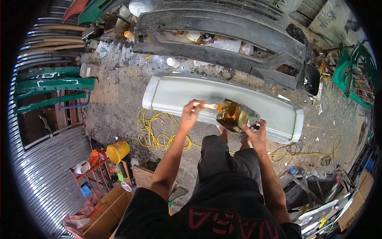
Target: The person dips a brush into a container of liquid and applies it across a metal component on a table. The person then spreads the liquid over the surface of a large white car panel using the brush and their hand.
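Note:
My left hand is closed around the pale handle of a brush. The brush's orange end points right, at the near edge of a cut-open container. Golden-brown, shiny surfaces show inside the container; whether the brush tip touches it I cannot tell. My right hand grips the container by its lower right side, with the thumb on the near edge. Both hands are over the front edge of a long, glossy pale grey panel, which lies lengthwise before my feet.
Beyond the panel lies a large dark bumper-like part, with a white bottle near it. A yellow hose coils on the floor at left, above a yellow bucket. Green parts stand far left; clutter fills the lower right.

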Demonstrator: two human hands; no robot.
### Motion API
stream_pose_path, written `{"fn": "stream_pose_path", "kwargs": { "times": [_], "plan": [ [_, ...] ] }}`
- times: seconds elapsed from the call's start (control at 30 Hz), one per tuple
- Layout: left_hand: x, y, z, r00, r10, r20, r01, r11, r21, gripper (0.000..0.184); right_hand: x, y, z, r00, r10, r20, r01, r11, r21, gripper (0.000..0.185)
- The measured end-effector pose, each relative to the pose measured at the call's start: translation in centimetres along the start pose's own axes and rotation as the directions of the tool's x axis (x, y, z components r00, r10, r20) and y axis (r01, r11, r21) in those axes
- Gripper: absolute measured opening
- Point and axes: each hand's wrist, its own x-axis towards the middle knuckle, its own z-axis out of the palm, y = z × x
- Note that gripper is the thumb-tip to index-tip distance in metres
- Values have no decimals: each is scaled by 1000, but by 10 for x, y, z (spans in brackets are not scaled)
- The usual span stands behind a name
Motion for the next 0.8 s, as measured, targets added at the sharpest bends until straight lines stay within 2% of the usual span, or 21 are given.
{"fn": "stream_pose_path", "kwargs": {
  "times": [0.13, 0.2, 0.27, 0.3, 0.33, 0.4, 0.47, 0.53, 0.6, 0.63, 0.67, 0.73, 0.8],
  "plan": [
    [26, -53, -64, 992, -93, -89, 100, 993, 67, 15, 0, 20, -7, 999, 19, -38, -17, 999, 41, 61],
    [41, -83, -94, 971, 98, -220, -22, 946, 324, 15, 3, 39, -23, 993, 90, -75, -103, 976, -190, 59],
    [55, -112, -138, 903, 350, -250, -171, 826, 538, 15, -1, 39, -31, 997, 32, -73, -50, 966, -252, 58],
    [53, -80, -146, 919, 242, -312, -12, 807, 590, 13, -5, 25, -36, 998, -1, -66, -14, 976, -215, 57],
    [54, -74, -157, 885, 370, -281, -31, 651, 759, 14, -9, 12, -40, 998, -35, -61, 24, 984, -178, 56],
    [55, -64, -164, 866, 488, -109, -111, 400, 910, 14, -12, 11, -51, 998, -15, -56, 7, 991, -133, 54],
    [54, -88, -143, 891, 450, -56, -224, 544, 809, 16, -16, 18, -66, 995, 68, -73, -64, 997, 51, 55],
    [51, -115, -90, 902, 432, -12, -267, 578, 771, 14, -25, 15, -75, 996, 40, -79, -33, 995, 89, 53],
    [45, -120, -30, 885, 463, 50, -315, 518, 795, 13, -35, -6, -81, 989, 95, -112, -82, 990, 112, 51],
    [36, -78, -8, 830, 537, 152, -390, 363, 847, 12, -39, -3, -88, 987, 108, -120, -90, 985, 146, 49],
    [31, -64, 2, 831, 537, 146, -382, 361, 851, 12, -44, -1, -93, 979, 126, -161, -103, 984, 145, 51],
    [26, -53, 11, 925, 350, 149, -349, 624, 699, 15, -51, 10, -109, 952, 197, -234, -165, 975, 148, 56],
    [39, -73, -19, 926, 375, -43, -284, 767, 575, 11, -60, 14, -125, 946, 210, -249, -182, 975, 131, 60]
  ]
}}
